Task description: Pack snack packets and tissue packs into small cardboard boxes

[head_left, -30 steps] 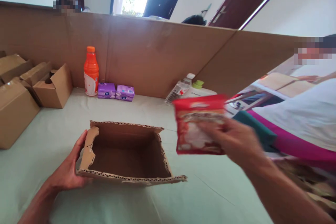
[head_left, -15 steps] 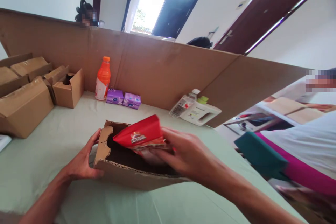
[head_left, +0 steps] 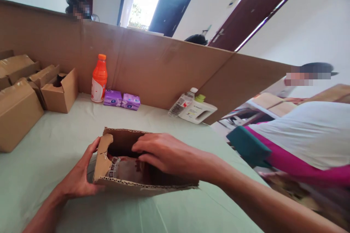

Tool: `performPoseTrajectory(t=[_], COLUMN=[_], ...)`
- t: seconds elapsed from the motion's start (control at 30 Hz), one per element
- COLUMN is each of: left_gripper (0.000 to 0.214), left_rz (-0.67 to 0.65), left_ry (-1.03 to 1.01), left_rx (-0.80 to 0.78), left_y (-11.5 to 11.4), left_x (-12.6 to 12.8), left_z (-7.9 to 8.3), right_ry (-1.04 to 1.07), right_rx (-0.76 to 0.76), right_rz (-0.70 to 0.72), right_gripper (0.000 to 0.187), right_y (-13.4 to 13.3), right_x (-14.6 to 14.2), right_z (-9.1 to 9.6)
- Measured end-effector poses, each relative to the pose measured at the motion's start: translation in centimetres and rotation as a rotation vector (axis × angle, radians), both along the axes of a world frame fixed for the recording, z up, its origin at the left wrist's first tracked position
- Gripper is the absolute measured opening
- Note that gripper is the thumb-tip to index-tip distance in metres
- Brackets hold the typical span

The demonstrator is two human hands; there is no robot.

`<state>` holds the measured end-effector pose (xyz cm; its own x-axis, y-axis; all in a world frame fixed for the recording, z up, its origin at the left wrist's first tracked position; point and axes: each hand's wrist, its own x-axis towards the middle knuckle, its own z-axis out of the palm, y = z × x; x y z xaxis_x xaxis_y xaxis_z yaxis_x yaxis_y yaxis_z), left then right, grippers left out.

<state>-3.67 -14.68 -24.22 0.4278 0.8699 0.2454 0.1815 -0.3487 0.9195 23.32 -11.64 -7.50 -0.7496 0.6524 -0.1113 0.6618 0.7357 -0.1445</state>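
Observation:
An open cardboard box (head_left: 149, 187) stands on the green cloth in front of me, its left end torn. My left hand (head_left: 79, 174) grips that end, thumb on the near side and fingers round the far corner. Inside the box lies a packet (head_left: 129, 169); its pale, printed side faces up and the near wall hides part of it. Just above it, my right hand (head_left: 161, 151) reaches in over the opening. Its thumb and forefinger are apart with nothing seen between them; the other fingers are partly hidden.
Behind the box are an orange bottle (head_left: 99, 80), two purple packs (head_left: 122, 100), a clear bottle (head_left: 182, 102) and a white jug (head_left: 197, 111). Several cardboard boxes (head_left: 20, 111) stand left. A cardboard wall (head_left: 153, 69) closes the back. A person (head_left: 308, 127) is at right.
The red packet has gone from my right hand down into the box, where it now lies. My right hand has moved slightly left and loosened. My left hand still holds the box end.

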Motion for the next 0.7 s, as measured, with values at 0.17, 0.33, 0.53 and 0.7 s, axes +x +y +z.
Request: performPoseTrajectory(t=[0.17,0.33,0.53,0.7], left_gripper=[0.111,0.096,0.047,0.025], left_rz=[0.049,0.179,0.361,0.395], left_ry=[0.074,0.104,0.047,0.182], left_rx=[0.099,0.298,0.430,0.427], left_y=[0.1,-1.0,-3.3,-4.2], left_x=[-0.1,0.5,3.3,4.0], left_z=[0.4,1.4,3.6,4.7], right_ry=[0.516,0.566,0.627,0.657], right_rx=[0.303,0.405,0.438,0.396], right_rz=[-0.318,-0.374,-0.288,-0.229], right_gripper=[0.017,0.037,0.048,0.038], right_y=[-4.0,-7.8,-7.7,-6.7], right_x=[7.7,11.3,10.2,8.7], right_z=[-0.7,-4.6,-7.1,-8.1])
